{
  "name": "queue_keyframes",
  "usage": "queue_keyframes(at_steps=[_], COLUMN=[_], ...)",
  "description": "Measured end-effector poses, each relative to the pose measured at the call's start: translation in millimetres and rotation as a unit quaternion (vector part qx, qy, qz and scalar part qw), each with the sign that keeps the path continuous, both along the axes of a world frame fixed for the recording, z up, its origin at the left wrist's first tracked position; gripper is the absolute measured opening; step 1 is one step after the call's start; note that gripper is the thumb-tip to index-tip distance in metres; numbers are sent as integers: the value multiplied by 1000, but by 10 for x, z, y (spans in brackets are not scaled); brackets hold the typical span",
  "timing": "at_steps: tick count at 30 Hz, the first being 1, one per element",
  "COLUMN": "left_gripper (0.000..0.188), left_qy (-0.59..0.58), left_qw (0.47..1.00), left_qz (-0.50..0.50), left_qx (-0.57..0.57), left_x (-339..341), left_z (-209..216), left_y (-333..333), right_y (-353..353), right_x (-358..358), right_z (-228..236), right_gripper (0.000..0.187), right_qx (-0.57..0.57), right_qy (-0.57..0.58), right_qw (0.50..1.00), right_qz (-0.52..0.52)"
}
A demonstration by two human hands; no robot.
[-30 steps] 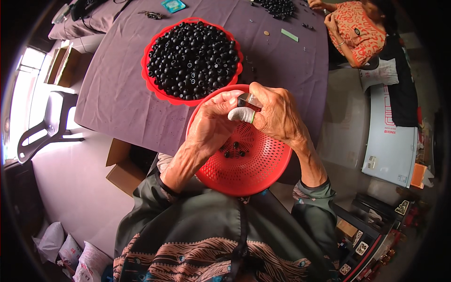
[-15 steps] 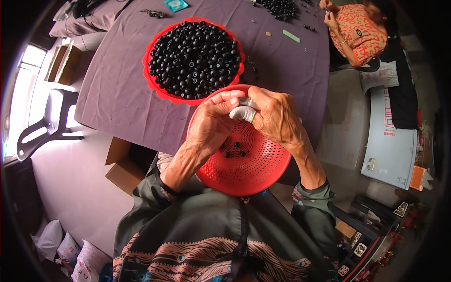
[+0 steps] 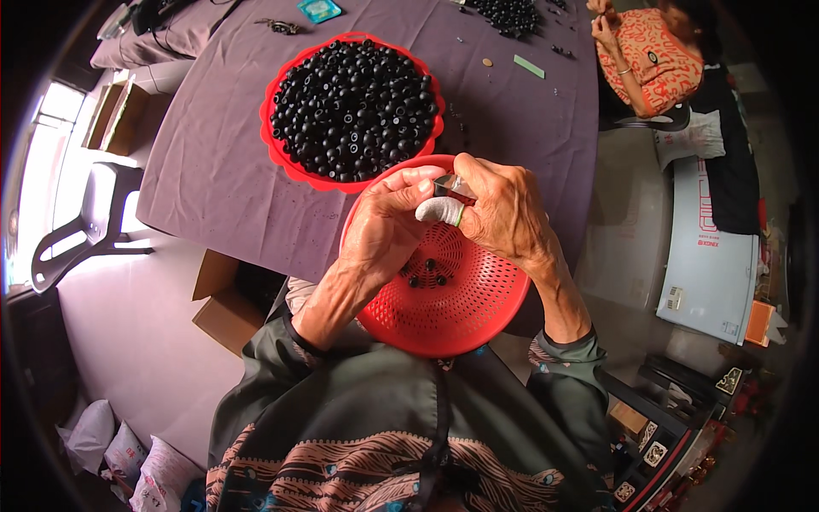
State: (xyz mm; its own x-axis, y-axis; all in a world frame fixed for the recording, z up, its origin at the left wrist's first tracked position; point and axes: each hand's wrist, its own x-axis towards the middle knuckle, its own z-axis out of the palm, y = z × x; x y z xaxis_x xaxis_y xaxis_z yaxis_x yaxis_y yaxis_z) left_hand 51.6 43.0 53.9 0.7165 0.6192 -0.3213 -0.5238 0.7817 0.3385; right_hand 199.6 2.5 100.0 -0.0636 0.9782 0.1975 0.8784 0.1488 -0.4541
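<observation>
Over the red colander [image 3: 452, 320], my two hands meet near its far rim. My right hand [image 3: 509, 209] is closed on a small metal blade [image 3: 453, 188], and its thumb wears a white cloth finger cover [image 3: 440, 210]. My left hand [image 3: 380, 226] pinches with thumb and forefinger right at the blade's tip; what it holds, if anything, is hidden by the fingers. Several small round black pieces [image 3: 429, 265] lie at the bottom of the colander. Just beyond, a scalloped red basket [image 3: 268, 141] is heaped with black bead-like pieces [image 3: 350, 111].
A purple cloth covers the table [image 3: 213, 162]. Toward its far side lie a heap of black pieces [image 3: 509, 15], a green strip [image 3: 529, 66] and a blue packet [image 3: 319, 10]. Another person [image 3: 653, 60] sits at the right. An open cardboard box [image 3: 226, 311] stands below the table.
My right hand has tilted slightly, and more of the blade shows between the fingers. The left hand has barely moved. The other person's hands have risen a little.
</observation>
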Motion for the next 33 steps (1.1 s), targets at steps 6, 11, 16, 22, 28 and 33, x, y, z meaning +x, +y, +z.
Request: queue_keyframes(at_steps=[6, 11, 16, 22, 28, 33], left_gripper=[17, 17, 18, 17, 16, 13], left_qy=[-14, -30, -20, -14, -17, 173], left_qw=[1000, 1000, 1000, 1000, 1000, 958], left_qz=[0, -2, -3, -3, -6, -59], left_qx=[6, 9, -4, -5, 14, 223], left_x=[1, 1, -10, 2, 13, -106], left_z=[-47, -46, -31, -17, -61, -34], left_y=[4, 1, 4, 6, -4, -33], right_y=[-19, -28, 1, 7, -66, -197], right_x=[-37, -47, -3, 0, -56, 5], right_z=[-34, -47, -54, -80, -128, -108], right_gripper=[53, 40, 55, 55, 52, 49], right_qx=[25, 23, 28, 17, 18, -1], right_qy=[2, -6, 35, 12, -2, 39], right_qw=[1000, 1000, 999, 1000, 1000, 999], right_qz=[0, 2, -1, 0, -2, 1])
